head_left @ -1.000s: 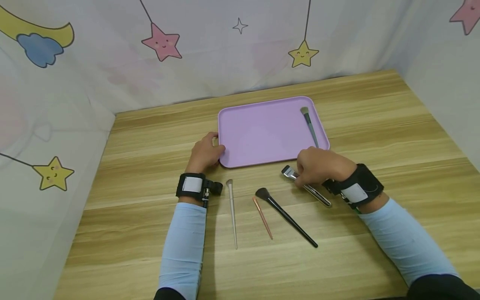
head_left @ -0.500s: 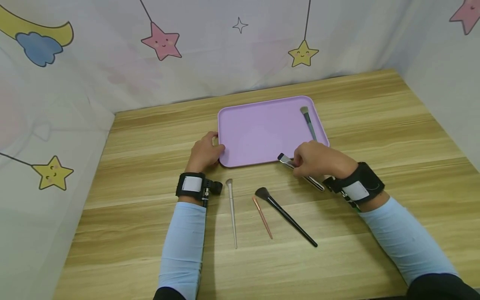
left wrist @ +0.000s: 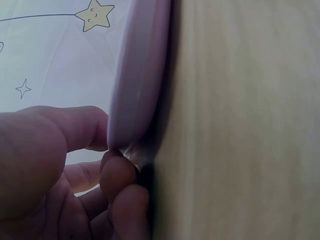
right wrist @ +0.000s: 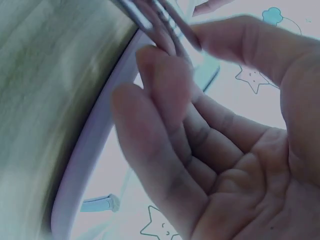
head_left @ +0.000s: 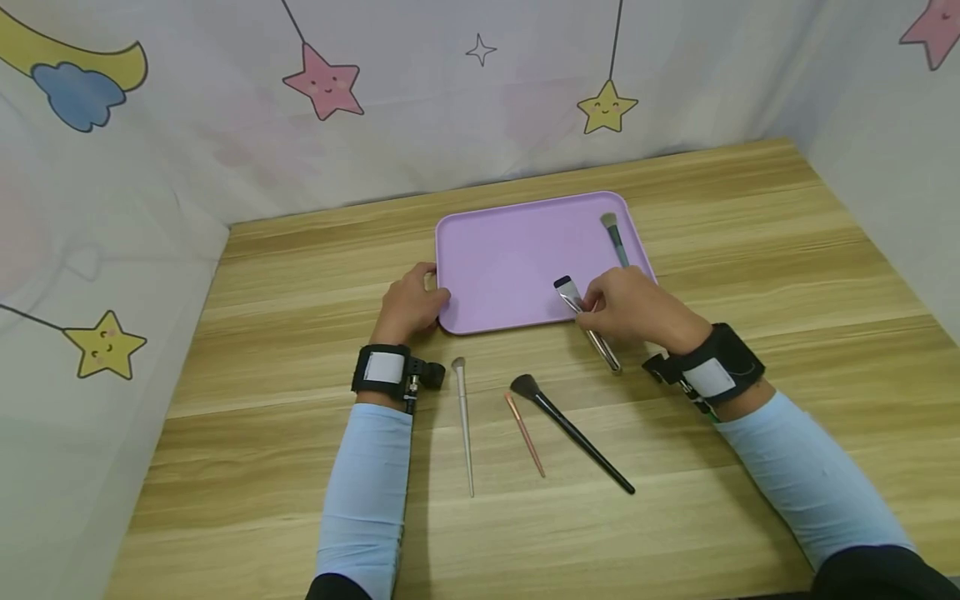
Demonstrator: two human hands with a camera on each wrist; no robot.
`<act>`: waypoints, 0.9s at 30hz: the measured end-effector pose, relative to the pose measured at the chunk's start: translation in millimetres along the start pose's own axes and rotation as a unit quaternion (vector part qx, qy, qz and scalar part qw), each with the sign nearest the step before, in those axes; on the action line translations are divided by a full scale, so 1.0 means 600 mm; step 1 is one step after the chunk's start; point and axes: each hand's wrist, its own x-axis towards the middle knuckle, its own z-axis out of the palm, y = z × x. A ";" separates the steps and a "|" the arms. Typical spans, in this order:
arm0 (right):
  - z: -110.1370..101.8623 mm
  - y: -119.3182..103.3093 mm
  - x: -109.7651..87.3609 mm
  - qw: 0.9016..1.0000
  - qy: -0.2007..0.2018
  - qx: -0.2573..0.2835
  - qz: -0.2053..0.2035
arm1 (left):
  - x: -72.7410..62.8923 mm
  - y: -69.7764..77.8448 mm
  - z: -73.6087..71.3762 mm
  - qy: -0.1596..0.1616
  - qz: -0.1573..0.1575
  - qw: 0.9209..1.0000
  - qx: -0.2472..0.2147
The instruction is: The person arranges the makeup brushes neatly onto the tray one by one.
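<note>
My left hand [head_left: 408, 304] grips the near-left corner of a purple tray [head_left: 510, 267]. In the left wrist view the thumb lies on the tray rim [left wrist: 137, 75] and curled fingers sit below it. My right hand [head_left: 643, 310] pinches a silver-handled makeup brush [head_left: 603, 348] with a flat dark tip. That brush slants across the tray's near edge, its head over the tray and its handle end over the table. A green makeup brush [head_left: 612, 235] lies at the tray's right side, its lower end hidden behind my right hand.
On the wooden table [head_left: 300, 333], in front of the tray, lie a black makeup brush [head_left: 576, 432], a thin rose-gold brush [head_left: 526, 437] and a pale slim brush [head_left: 465, 425]. A printed white curtain [head_left: 450, 100] hangs behind the table.
My right hand has carried the silver brush up from the table toward the tray, turning it steeper. The left hand stays put at the tray corner.
</note>
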 end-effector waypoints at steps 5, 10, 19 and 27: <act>0.000 0.002 0.002 1.000 0.024 0.006 0.011 | 0.001 0.000 0.001 -0.001 0.000 1.000 0.000; -0.001 0.005 0.005 0.999 0.041 0.015 0.016 | 0.001 0.001 0.001 -0.001 0.002 1.000 0.001; -0.005 0.008 0.007 0.997 0.068 0.015 0.014 | 0.001 0.001 0.001 -0.001 0.006 1.000 -0.003; -0.007 0.013 0.011 0.994 0.103 0.017 0.024 | 0.001 -0.001 0.001 -0.002 0.002 1.000 -0.003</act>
